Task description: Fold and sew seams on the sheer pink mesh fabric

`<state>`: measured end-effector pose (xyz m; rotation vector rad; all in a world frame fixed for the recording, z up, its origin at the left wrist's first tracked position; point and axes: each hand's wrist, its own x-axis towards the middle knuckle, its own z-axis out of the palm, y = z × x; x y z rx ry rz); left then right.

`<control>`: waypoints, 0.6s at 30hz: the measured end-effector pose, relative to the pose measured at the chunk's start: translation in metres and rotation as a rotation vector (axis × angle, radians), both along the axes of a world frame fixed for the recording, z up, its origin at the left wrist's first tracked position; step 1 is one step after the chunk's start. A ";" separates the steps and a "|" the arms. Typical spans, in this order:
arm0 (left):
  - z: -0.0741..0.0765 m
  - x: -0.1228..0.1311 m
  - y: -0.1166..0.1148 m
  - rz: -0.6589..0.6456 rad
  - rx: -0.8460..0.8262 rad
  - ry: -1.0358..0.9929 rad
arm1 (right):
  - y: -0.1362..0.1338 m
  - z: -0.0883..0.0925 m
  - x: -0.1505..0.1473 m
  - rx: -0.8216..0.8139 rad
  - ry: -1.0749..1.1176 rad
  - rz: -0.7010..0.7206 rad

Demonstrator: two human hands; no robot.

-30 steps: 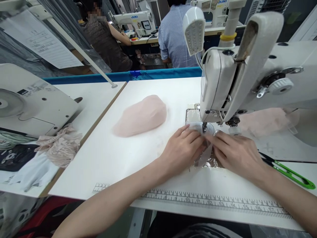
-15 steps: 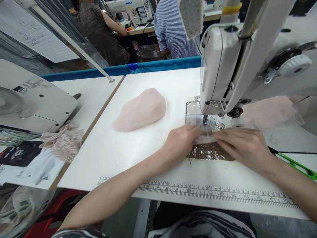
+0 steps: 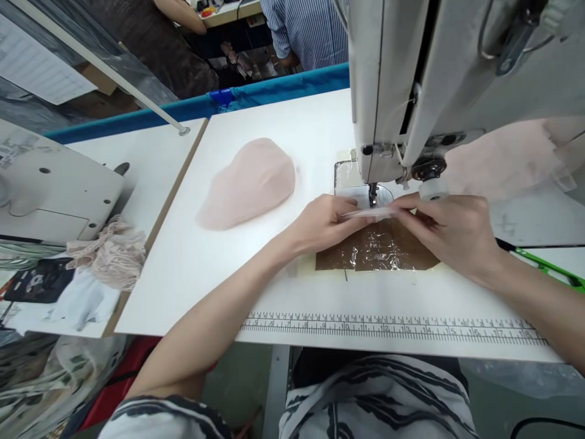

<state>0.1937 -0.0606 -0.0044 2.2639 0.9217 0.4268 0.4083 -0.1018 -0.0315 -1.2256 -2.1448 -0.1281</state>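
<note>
Since the earlier frame both hands have slid closer to the needle and lifted the pale fabric piece (image 3: 372,213) off the taped brown patch (image 3: 377,251). The left hand (image 3: 322,222) pinches its left end between thumb and fingertips; the right hand (image 3: 450,231) pinches the right end. The piece lies just below the presser foot (image 3: 373,194) of the sewing machine (image 3: 411,79). A pink fabric mound (image 3: 249,183) rests well apart on the white table (image 3: 192,274).
</note>
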 end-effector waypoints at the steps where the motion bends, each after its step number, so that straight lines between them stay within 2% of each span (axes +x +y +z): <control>1: 0.000 -0.001 0.000 -0.012 -0.005 -0.001 | -0.001 0.000 0.000 -0.010 0.016 0.021; 5: -0.006 -0.006 -0.006 -0.085 0.098 0.031 | -0.004 0.001 0.002 -0.075 0.043 0.146; 10: -0.019 -0.009 -0.026 -0.155 0.614 0.146 | -0.010 0.006 0.004 -0.057 -0.147 0.255; 13: -0.018 -0.005 -0.038 -0.172 0.839 0.196 | -0.013 0.010 0.002 0.037 -0.268 0.287; 15: -0.015 -0.003 -0.046 -0.145 0.898 0.228 | -0.014 0.012 0.000 0.090 -0.301 0.294; 18: -0.013 -0.003 -0.057 -0.131 0.868 0.297 | -0.016 0.010 0.000 0.087 -0.303 0.315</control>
